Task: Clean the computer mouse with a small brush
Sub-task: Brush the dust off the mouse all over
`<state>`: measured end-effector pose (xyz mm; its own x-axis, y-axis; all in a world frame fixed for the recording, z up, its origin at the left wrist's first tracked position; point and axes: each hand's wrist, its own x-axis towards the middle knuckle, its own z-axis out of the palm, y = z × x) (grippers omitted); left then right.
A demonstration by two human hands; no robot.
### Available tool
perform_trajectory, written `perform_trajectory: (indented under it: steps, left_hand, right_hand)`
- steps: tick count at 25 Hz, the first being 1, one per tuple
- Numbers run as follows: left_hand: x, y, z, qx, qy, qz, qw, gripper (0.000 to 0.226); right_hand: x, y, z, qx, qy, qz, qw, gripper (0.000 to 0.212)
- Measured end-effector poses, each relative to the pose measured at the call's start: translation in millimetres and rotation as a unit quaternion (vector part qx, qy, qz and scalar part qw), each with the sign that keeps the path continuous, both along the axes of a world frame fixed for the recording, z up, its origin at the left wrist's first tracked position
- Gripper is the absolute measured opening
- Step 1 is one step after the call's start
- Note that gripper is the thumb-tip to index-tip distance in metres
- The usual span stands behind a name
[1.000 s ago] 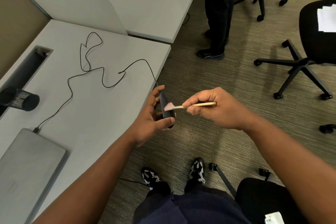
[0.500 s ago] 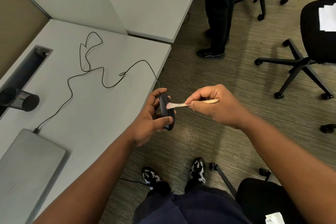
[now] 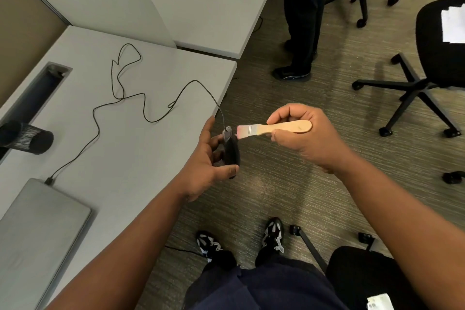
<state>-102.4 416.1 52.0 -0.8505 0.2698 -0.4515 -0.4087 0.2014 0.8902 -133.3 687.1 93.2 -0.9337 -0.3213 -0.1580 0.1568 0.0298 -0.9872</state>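
Note:
My left hand (image 3: 205, 158) holds a black computer mouse (image 3: 232, 152) on its edge, just off the desk's right edge, thumb under it and fingers behind it. Its thin black cable (image 3: 120, 98) snakes back over the grey desk (image 3: 141, 158) to a closed laptop (image 3: 37, 229). My right hand (image 3: 304, 138) grips the wooden handle of a small flat brush (image 3: 274, 129). The brush's pale pink bristles touch the mouse's upper end near the cable.
A black mesh cup (image 3: 27, 137) lies on its side at the desk's left. A second desk (image 3: 201, 7) stands behind. A person's legs (image 3: 302, 20) stand on the carpet ahead. Black office chairs (image 3: 427, 58) stand to the right, one (image 3: 364, 277) just behind me.
The brush has swept up along the mouse from its middle to its top end, and its flat side now faces the camera. My left hand still holds the mouse in place.

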Motion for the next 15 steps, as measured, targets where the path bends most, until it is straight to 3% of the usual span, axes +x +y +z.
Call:
perform_trajectory:
  steps: [5,11,15]
  left_hand:
    - [-1,2,0,-0.078,0.047,-0.026,0.995,0.094]
    - [-2,3,4,-0.150,0.095,-0.070,0.982,0.095]
    - [-1,5,4,-0.172,0.107,-0.087,0.975,0.094]
  right_hand:
    - [-4,-3,6,-0.068,-0.052,0.030,0.996,0.016]
    - [-8,-7,10,0.037,-0.058,0.033,0.997,0.013]
    - [-8,-12,9,0.062,-0.035,-0.018,0.997,0.008]
